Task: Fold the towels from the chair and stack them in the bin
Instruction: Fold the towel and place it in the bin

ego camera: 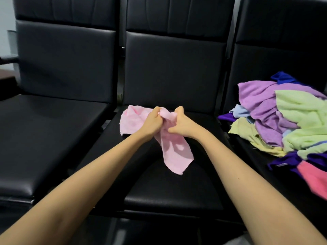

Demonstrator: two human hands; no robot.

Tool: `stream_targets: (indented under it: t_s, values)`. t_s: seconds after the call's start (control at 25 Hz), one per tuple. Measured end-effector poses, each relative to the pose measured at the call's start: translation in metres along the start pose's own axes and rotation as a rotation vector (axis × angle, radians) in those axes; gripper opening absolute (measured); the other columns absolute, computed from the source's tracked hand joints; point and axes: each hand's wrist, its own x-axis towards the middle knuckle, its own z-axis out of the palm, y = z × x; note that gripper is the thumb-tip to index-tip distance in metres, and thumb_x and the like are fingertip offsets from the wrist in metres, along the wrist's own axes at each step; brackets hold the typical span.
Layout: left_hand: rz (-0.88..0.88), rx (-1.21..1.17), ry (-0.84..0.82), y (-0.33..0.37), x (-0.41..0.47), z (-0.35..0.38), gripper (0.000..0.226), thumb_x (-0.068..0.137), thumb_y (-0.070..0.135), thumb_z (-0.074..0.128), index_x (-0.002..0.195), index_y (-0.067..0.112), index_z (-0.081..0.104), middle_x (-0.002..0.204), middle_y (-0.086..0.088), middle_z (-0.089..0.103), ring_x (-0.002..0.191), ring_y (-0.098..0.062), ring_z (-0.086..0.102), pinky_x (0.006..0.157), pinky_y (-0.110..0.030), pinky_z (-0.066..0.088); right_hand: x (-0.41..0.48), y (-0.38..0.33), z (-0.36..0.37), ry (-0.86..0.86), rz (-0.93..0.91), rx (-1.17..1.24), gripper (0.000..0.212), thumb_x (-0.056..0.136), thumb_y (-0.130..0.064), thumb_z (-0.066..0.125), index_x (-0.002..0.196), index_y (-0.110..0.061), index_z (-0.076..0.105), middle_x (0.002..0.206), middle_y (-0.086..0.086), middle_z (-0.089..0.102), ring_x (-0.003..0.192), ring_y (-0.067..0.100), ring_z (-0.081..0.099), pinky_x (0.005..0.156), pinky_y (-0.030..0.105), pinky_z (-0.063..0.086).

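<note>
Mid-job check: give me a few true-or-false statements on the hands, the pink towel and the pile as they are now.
1. Both the left hand and the right hand grip the pink towel. True.
2. The pink towel is folded flat. False: it is bunched and unfolded, over the middle seat.
3. The towel pile lies on the chair at the right of the view. True.
4. A bin stands on the left seat. False: no bin is in view.
</note>
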Motion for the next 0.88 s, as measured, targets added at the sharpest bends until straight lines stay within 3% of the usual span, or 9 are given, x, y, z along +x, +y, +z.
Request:
stream_targets:
  t_s: [0.12, 0.2, 0.28, 0.4, 0.48, 0.56, 0.68, 0.76, 0.88]
  values:
    - [0.032, 0.360, -0.308, -0.014, 0.015, -0.011, 0.038, 0.084, 0.054, 0.055, 0.098, 0.019, 0.059, 0.086, 0.004, 0.059, 0.093, -0.013, 0.056, 0.082, -0.026, 0.046, 0.012, 0.003, -0.001, 0.238, 0.143, -0.177, 0.015, 0.088, -0.020, 0.046, 0.098, -0.013, 0.055, 0.091, 0.007, 0.062, 0.082, 0.028, 0.060, 0.066, 0.032, 0.047]
    - [0.066, 0.831, -0.470, -0.027, 0.019, -0.021, 0.043, 0.076, 0.050, 0.066, 0.108, 0.023, 0.057, 0.099, 0.001, 0.063, 0.102, -0.016, 0.056, 0.098, -0.032, 0.042, 0.014, 0.006, -0.011, 0.371, 0.280, -0.012, 0.022, 0.086, -0.015, 0.044, 0.095, -0.016, 0.064, 0.099, 0.010, 0.065, 0.087, 0.029, 0.063, 0.072, 0.034, 0.052]
    - [0.007, 0.990, -0.354, -0.040, 0.022, -0.027, 0.037, 0.086, 0.030, 0.059, 0.121, 0.018, 0.056, 0.108, -0.004, 0.064, 0.105, -0.024, 0.058, 0.093, -0.034, 0.045, 0.018, 0.017, -0.023, 0.477, 0.280, 0.444, 0.033, 0.090, -0.011, 0.040, 0.113, -0.019, 0.063, 0.111, 0.006, 0.060, 0.098, 0.027, 0.060, 0.079, 0.036, 0.053]
    - [-0.148, 0.517, 0.040, -0.046, 0.031, -0.036, 0.027, 0.089, 0.027, 0.045, 0.104, 0.027, 0.067, 0.103, 0.002, 0.066, 0.099, -0.022, 0.061, 0.085, -0.032, 0.048, 0.016, 0.036, -0.035, 0.605, 0.260, 0.819, 0.034, 0.089, -0.008, 0.035, 0.103, -0.023, 0.063, 0.101, 0.001, 0.058, 0.092, 0.021, 0.054, 0.070, 0.028, 0.045]
    - [-0.138, 0.305, 0.225, -0.032, 0.039, -0.044, 0.023, 0.078, 0.021, 0.042, 0.081, 0.032, 0.063, 0.088, 0.007, 0.065, 0.087, -0.018, 0.060, 0.076, -0.031, 0.050, 0.016, 0.045, -0.036, 0.643, 0.183, 0.669, 0.023, 0.082, -0.008, 0.035, 0.088, -0.017, 0.056, 0.092, 0.003, 0.055, 0.086, 0.020, 0.049, 0.067, 0.028, 0.040]
    - [-0.016, 0.184, 0.229, -0.017, 0.042, -0.049, 0.024, 0.081, 0.008, 0.041, 0.080, 0.022, 0.060, 0.080, 0.005, 0.062, 0.082, -0.016, 0.057, 0.074, -0.032, 0.047, 0.013, 0.048, -0.040, 0.588, 0.077, 0.386, 0.025, 0.079, -0.014, 0.039, 0.100, -0.012, 0.053, 0.097, 0.005, 0.053, 0.089, 0.019, 0.049, 0.067, 0.028, 0.039]
    - [0.017, 0.376, -0.166, -0.005, 0.034, -0.065, 0.022, 0.077, 0.033, 0.055, 0.088, 0.018, 0.065, 0.085, 0.007, 0.064, 0.077, -0.009, 0.060, 0.070, -0.026, 0.048, -0.003, 0.045, -0.042, 0.321, 0.068, -0.413, 0.057, 0.078, -0.035, 0.063, 0.126, -0.012, 0.041, 0.119, 0.011, 0.046, 0.108, 0.030, 0.048, 0.086, 0.039, 0.041]
    - [-0.096, 0.682, -0.411, -0.009, 0.022, -0.072, 0.020, 0.066, 0.041, 0.062, 0.068, 0.021, 0.058, 0.072, 0.009, 0.054, 0.062, -0.008, 0.053, 0.059, -0.022, 0.043, -0.012, 0.044, -0.035, 0.142, 0.113, -0.815, 0.058, 0.079, -0.037, 0.064, 0.127, -0.015, 0.041, 0.124, 0.010, 0.050, 0.113, 0.031, 0.050, 0.085, 0.038, 0.040]
    - [-0.015, 0.802, -0.431, 0.000, 0.027, -0.074, 0.015, 0.082, 0.010, 0.054, 0.070, 0.019, 0.054, 0.076, 0.004, 0.054, 0.076, -0.018, 0.054, 0.061, -0.027, 0.038, -0.013, 0.044, -0.035, 0.143, 0.195, -0.788, 0.034, 0.086, -0.011, 0.049, 0.119, -0.014, 0.057, 0.121, 0.010, 0.060, 0.111, 0.031, 0.057, 0.076, 0.032, 0.040]
